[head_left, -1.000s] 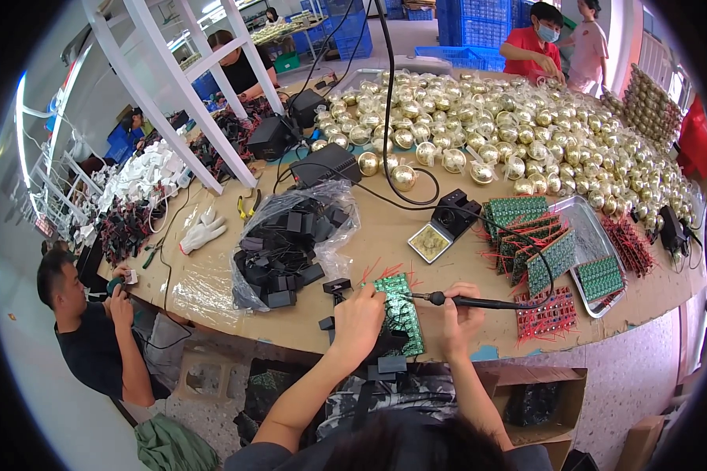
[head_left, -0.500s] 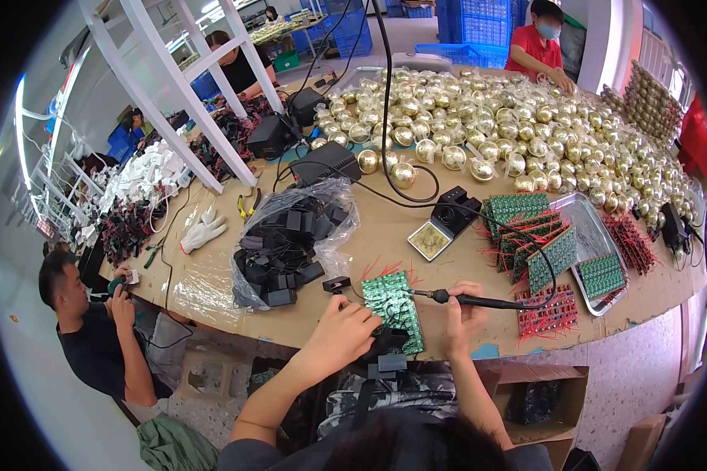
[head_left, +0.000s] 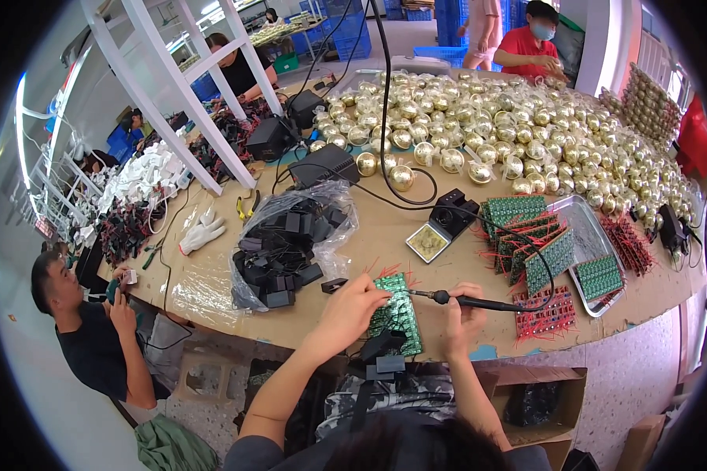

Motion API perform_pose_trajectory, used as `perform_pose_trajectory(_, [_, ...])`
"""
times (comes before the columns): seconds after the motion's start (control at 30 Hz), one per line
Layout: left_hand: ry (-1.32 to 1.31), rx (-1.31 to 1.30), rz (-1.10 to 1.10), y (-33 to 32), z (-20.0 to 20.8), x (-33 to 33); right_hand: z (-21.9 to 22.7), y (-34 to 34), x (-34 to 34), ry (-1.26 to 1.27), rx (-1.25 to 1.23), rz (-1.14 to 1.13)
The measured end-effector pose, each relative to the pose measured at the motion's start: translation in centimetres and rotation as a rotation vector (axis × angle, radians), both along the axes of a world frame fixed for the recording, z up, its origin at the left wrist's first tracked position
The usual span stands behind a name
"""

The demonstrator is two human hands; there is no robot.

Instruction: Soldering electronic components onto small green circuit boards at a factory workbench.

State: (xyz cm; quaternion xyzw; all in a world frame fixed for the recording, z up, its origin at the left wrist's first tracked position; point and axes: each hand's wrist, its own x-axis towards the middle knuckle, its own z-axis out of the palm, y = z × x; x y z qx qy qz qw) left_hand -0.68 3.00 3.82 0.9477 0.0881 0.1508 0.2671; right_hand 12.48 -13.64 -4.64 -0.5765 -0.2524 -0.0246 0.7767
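A green circuit board [head_left: 401,320] lies at the table's front edge, with thin red wires sticking out at its far end. Over its lower left part hang black wires and small black boxes [head_left: 386,364]. My left hand [head_left: 349,315] reaches over the board's left side, fingers pinched together at its upper part; what they hold is too small to make out. My right hand [head_left: 463,318] grips a soldering iron [head_left: 487,302] like a pen. The iron's tip points left and meets the board near my left fingertips. A loose black box [head_left: 334,286] lies beside my left hand.
A clear bag of black boxes [head_left: 287,251] lies left. Ahead is a soldering stand [head_left: 440,228]. Stacked green boards [head_left: 518,208], a red board [head_left: 548,312] and a metal tray [head_left: 585,228] lie right. Golden balls [head_left: 463,118] cover the back. A co-worker [head_left: 94,330] sits left.
My left hand has moved up and right, from beside the loose black box onto the board's upper part. The iron has barely moved. Someone in pink has appeared at the back.
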Motion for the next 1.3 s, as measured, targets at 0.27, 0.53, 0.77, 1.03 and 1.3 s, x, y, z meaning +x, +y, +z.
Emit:
perform_pose_trajectory(0.27, [0.070, -0.089, 0.047, -1.3, -1.9, 0.8, 0.0, 0.0, 0.1, -0.009, 0.059, -0.067])
perform_pose_trajectory(0.53, [0.111, -0.033, -0.028, -1.7, -1.1, -0.6, -0.2, -0.4, -0.2, 0.015, 0.061, -0.086])
perform_pose_trajectory(0.77, [0.130, 0.109, 0.163, -2.4, 0.2, 0.2, -0.1, -0.1, 0.1, 0.045, 0.062, -0.114])
perform_pose_trajectory(1.03, [0.170, 0.255, 0.386, -3.7, -1.4, 1.4, -0.3, -0.1, 0.3, 0.040, 0.043, -0.124])
perform_pose_trajectory(1.3, [0.060, 0.104, 0.368, -4.0, -2.3, 2.0, -0.4, -0.4, 0.2, 0.035, -0.009, -0.149])
